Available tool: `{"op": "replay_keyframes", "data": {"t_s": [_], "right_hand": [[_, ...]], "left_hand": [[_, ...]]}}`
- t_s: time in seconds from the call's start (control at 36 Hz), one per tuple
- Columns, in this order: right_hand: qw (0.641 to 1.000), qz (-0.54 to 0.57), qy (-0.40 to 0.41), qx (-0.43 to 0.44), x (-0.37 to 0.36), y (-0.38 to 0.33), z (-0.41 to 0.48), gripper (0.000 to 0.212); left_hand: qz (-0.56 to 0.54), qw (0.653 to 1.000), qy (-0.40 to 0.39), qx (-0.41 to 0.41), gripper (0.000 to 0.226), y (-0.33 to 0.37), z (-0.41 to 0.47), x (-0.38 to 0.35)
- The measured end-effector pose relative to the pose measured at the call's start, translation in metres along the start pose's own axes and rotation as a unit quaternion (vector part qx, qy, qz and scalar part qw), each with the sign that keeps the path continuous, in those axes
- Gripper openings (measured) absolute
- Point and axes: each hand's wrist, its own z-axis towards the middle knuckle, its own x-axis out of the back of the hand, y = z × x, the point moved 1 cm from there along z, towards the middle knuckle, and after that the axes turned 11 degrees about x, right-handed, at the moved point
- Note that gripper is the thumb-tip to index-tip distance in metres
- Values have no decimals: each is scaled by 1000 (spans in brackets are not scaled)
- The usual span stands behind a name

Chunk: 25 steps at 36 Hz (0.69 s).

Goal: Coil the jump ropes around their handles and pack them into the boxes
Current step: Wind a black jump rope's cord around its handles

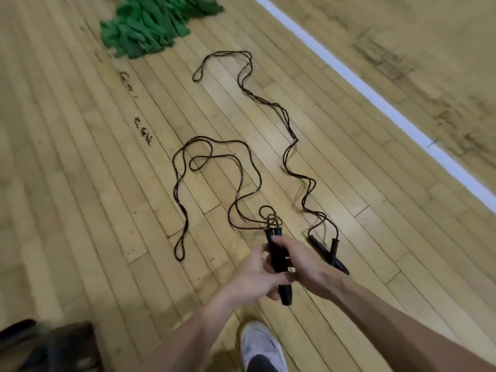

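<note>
Two black jump ropes lie on a wooden gym floor. My left hand (253,276) and my right hand (306,267) together grip the two black handles (279,261) of the nearer rope, held side by side above the floor. Its cord (212,167) trails away in loose loops to the left and ahead. The second rope's handles (328,253) lie crossed on the floor just right of my right hand, and its doubled cord (288,154) snakes far ahead to a loop at the top.
A heap of green fabric strips (150,22) lies at the far left. A white court line (375,103) runs diagonally on the right. My white shoe (261,347) stands below my hands. A dark blurred object (51,345) sits at the bottom left.
</note>
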Motion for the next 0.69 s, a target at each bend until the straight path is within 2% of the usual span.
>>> {"op": "replay_keyframes", "data": {"t_s": [0.08, 0.14, 0.19, 0.28, 0.36, 0.44, 0.56, 0.61, 0.69], "right_hand": [[996, -44, -21, 70, -25, -51, -35, 26], [991, -61, -36, 114, -38, -90, -62, 21], [984, -59, -71, 152, -53, -135, -100, 23], [969, -54, -130, 205, -72, -193, -158, 29], [938, -76, -200, 272, -104, -243, -240, 35], [904, -99, -261, 323, -140, -271, -315, 32], [874, -67, -318, 361, -178, -291, -407, 22], [861, -63, -335, 377, -190, -297, -450, 22], [837, -89, -350, 410, -205, -302, -506, 27]], "left_hand": [[-1, 997, 53, -62, 66, 29, -62, 15], [35, 991, 78, -106, 65, 51, -110, 30], [53, 984, 100, -138, 67, 77, -174, 50], [37, 973, 154, -170, 48, 111, -260, 75], [11, 952, 231, -202, 63, 133, -365, 86], [-17, 934, 247, -259, 76, 144, -446, 79], [-115, 893, 258, -350, 54, 147, -544, 58], [-82, 874, 274, -393, 51, 142, -592, 49], [38, 851, 316, -418, 65, 131, -656, 42]]}}
